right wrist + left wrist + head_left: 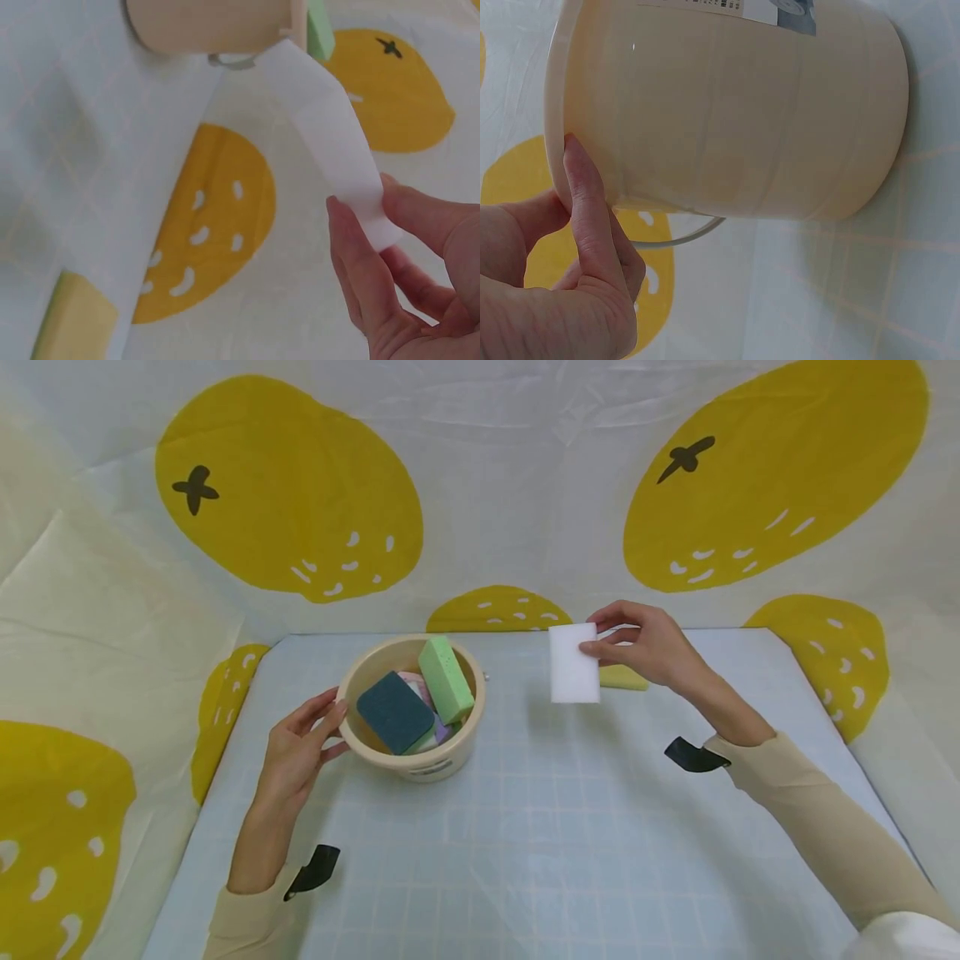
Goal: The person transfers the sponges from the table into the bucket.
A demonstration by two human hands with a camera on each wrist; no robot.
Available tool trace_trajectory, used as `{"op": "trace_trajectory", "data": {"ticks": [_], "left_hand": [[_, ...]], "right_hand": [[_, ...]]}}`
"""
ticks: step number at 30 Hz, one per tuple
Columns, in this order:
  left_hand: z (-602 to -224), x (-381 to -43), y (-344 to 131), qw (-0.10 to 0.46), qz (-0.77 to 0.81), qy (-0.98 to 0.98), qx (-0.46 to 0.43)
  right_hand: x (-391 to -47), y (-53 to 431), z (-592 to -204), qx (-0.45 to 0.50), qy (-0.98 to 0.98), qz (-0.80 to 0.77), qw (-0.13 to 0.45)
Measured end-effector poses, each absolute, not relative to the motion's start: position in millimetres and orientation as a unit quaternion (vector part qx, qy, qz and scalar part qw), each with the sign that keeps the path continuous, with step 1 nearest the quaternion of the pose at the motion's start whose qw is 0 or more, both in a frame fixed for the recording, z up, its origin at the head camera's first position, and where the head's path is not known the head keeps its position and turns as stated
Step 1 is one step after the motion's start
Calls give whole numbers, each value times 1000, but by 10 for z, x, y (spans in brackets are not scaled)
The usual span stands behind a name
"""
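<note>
A cream bucket (363, 750) stands toward the back left of the table, holding several sponges. Among them a dark scouring sponge (394, 712) and a light green sponge (447, 681) lie on top. My left hand (294, 752) pinches the bucket's rim at its left side, thumb on one face and fingers on the other, as the left wrist view shows too. Right of the bucket, my right hand (641, 643) pinches a white sponge (574, 664) by its right edge, above the table. Behind it lies a yellow sponge (623, 677), partly hidden by the white one and the hand.
The table has a pale blue checked cover (525, 843). A white cloth with yellow fruit prints (292, 485) rises at the back and sides. A thin metal handle (679, 240) hangs at the bucket's side. Black straps (696, 755) stick out at both sleeves.
</note>
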State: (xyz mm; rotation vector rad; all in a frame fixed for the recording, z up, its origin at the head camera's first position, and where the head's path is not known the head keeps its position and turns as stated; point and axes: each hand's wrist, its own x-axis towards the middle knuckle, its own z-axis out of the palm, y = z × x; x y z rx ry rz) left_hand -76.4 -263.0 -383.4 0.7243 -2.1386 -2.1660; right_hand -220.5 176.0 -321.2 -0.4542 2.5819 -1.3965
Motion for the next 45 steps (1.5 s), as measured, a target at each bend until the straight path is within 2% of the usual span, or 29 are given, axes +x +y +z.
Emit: {"op": "trace_trajectory", "data": {"ticks": [22, 45], "left_hand": [[-3803, -805, -2652, 10, -693, -685, 223], [-3825, -783, -2649, 8, -706, -673, 222]], "right_hand": [[-2254, 1048, -2814, -234, 807, -530, 119], [-2325, 274, -2896, -312, 805, -487, 130]]}}
